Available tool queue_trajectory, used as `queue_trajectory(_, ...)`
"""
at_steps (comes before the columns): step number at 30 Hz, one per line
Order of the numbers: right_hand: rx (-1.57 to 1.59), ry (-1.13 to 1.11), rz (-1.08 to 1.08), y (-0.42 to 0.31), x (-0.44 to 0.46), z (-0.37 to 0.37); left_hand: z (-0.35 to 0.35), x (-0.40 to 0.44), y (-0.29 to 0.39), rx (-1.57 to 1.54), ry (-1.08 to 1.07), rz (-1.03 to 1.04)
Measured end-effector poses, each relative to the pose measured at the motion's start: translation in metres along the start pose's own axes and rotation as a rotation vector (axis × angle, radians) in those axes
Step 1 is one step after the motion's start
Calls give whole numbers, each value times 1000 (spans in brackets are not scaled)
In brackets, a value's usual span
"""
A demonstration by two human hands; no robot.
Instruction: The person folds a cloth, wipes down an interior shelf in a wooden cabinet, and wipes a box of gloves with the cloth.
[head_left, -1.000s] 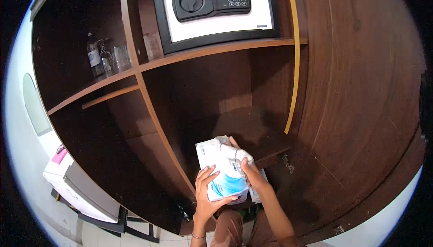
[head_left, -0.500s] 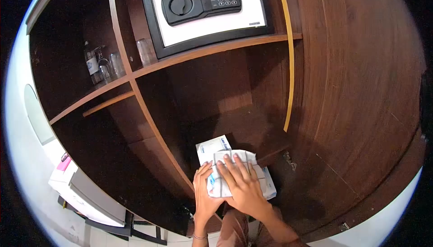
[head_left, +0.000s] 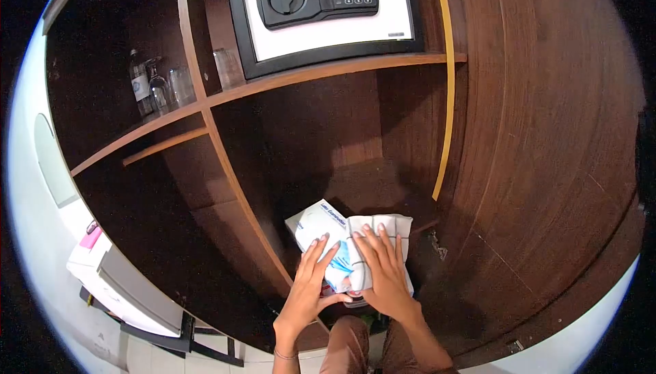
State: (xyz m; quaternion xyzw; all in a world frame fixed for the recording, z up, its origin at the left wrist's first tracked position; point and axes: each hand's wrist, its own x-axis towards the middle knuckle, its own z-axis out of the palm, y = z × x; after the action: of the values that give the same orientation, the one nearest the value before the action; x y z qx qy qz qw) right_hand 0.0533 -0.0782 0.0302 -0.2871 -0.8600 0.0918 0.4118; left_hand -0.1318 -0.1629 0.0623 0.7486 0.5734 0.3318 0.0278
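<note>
A white and blue box [head_left: 320,227] with printed lettering lies tilted low in the cabinet opening, above my knees. My left hand [head_left: 309,285] grips its near left side, fingers on the top face and thumb at the near edge. A white cloth with grey stripes [head_left: 396,227] covers the right part of the box. On this cloth rests my right hand [head_left: 383,269], palm down with fingers spread. Other items are partly visible beneath the box and cannot be made out.
Above is a safe [head_left: 328,11] with a keypad. Glasses [head_left: 179,87] and a bottle [head_left: 141,87] stand on the upper left shelf. A yellow strip [head_left: 448,100] runs down the right side. A small white fridge [head_left: 137,292] is at the lower left.
The cloth, crumpled under my right hand at first, now lies flatter and further right on the box. The box has turned, and my left hand has shifted along its left side.
</note>
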Motion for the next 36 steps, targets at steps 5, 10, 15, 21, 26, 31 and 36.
queue_trajectory(5, 14, 17, -47, -21, -10, 12, 11, -4, -7, 1, 60, 15)
queue_trajectory(10, 67, 21, -39, -8, -4, 3, 9, -1, 2, -42, 85, -31)
queue_trajectory(15, 25, 59, -22, -11, -4, 13, 10, 0, 3, -17, 56, -65)
queue_trajectory(21, 50, 5, -77, -13, -14, 14, 13, -3, -5, -6, 58, -46)
queue_trajectory(26, 131, 59, -41, -8, -5, 12, 12, 2, 0, -30, 86, -42)
queue_trajectory(31, 88, 38, -24, -10, -1, 12, 11, 5, -3, -29, 85, -26)
queue_trajectory(36, 113, 25, -34, -8, 1, 8, 13, 6, -2, -54, 99, -37)
